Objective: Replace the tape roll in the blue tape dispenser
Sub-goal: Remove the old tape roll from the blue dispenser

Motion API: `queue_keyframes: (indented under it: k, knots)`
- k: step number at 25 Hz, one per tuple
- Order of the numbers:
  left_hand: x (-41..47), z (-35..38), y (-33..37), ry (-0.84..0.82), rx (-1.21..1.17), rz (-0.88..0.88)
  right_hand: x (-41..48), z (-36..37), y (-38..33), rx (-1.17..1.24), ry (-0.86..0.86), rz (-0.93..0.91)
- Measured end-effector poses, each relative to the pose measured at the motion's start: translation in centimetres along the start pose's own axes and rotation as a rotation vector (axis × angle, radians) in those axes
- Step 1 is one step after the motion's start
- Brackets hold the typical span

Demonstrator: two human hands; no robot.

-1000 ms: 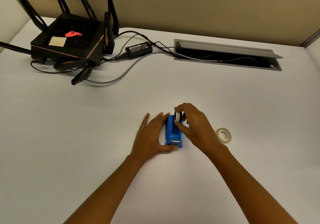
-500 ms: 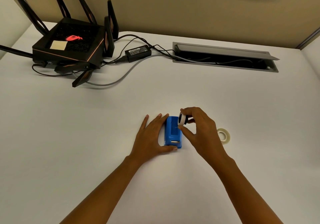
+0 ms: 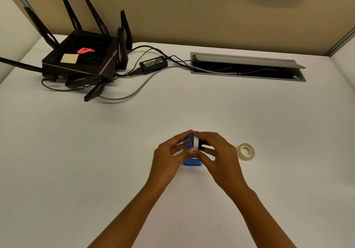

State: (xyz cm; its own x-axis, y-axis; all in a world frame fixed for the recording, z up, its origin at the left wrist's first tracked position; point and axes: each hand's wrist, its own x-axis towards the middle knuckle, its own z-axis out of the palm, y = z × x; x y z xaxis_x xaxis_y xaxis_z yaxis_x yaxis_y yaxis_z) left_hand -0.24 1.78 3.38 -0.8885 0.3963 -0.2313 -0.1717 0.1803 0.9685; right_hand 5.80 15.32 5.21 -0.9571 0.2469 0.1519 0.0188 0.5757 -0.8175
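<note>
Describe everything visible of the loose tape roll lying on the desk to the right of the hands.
The loose tape roll is a small ring of pale, translucent, yellowish tape with a whitish inner core and an open centre. It lies flat on the white desk, hole facing up, casting a slight shadow. It sits to the right of the right hand with a clear gap between them; nothing touches it but the desk. No loose tape end can be made out.
</note>
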Motion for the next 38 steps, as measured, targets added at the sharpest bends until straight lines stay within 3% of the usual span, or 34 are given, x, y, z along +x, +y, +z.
queue_keyframes:
  k: [16, 32, 38]
  knots:
    - [-1.5, 0.1, 1.6, 0.021, -0.042, -0.065, -0.9, 0.1, -0.6, 0.279, 0.119, 0.249]
    - [-1.9, -0.2, 2.2, 0.046, -0.105, -0.093, -1.1, 0.4, -0.5, 0.296, 0.058, 0.152]
    - [-1.8, -0.3, 2.5, 0.033, -0.098, -0.105, -1.0, 0.6, -0.6, 0.251, 0.12, 0.149]
